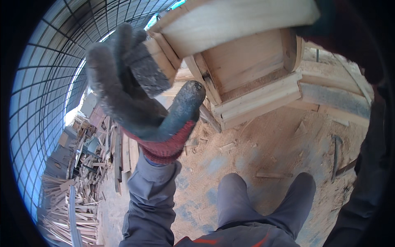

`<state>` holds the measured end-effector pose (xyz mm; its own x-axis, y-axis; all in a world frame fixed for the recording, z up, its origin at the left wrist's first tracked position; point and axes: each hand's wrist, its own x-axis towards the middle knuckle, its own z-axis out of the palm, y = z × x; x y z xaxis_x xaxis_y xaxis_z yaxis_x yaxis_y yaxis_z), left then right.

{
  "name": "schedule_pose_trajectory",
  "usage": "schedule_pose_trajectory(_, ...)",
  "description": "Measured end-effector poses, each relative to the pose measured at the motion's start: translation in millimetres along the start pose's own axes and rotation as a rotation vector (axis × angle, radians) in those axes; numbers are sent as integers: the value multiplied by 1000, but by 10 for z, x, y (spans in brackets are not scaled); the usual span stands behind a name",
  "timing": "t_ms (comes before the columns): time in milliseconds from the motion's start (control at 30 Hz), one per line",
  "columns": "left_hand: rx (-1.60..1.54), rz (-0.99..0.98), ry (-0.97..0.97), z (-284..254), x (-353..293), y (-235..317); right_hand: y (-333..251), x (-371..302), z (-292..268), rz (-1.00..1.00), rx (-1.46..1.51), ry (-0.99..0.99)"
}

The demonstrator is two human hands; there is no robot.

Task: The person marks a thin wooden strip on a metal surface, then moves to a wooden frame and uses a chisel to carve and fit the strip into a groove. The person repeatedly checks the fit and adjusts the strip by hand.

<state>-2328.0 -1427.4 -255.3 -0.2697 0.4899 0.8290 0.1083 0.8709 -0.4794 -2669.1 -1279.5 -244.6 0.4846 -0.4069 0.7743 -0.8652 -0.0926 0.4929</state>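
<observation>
**A:** How is the grip?

**B:** The left hand (140, 94), in a grey knitted work glove with a red cuff, wraps its fingers over the corner of the pale raw-wood frame piece, a boxed assembly of planks and mouldings (242, 61); the thumb stands free beside a lower edge. The right hand (329, 20) shows only as a dark shape at the frame's upper right corner, so I cannot tell whether it is closed on the wood.

**A:** What could go wrong?

**B:** I'd judge the hold shallow. The frame is raised in front of the head, tilted, above the knees in grey trousers (263, 197). If the fingers slide on the dusty wood, it could drop onto the legs.

**A:** And the piece itself?

**B:** Unfinished, light timber, stepped mouldings along its lower edge, a dark seam at one joint. Beneath lies a sawdust-covered floor (263, 144), with a heap of wood offcuts (78, 185) well off to the left.
</observation>
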Motion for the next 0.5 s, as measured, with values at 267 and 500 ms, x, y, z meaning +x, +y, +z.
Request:
schedule_pose_trajectory(267,89,-479,409,617,-62,461,163,56,84,-21,-35,26)
schedule_pose_trajectory(500,74,-377,472,722,-90,424,135,-168,156,23,14,25)
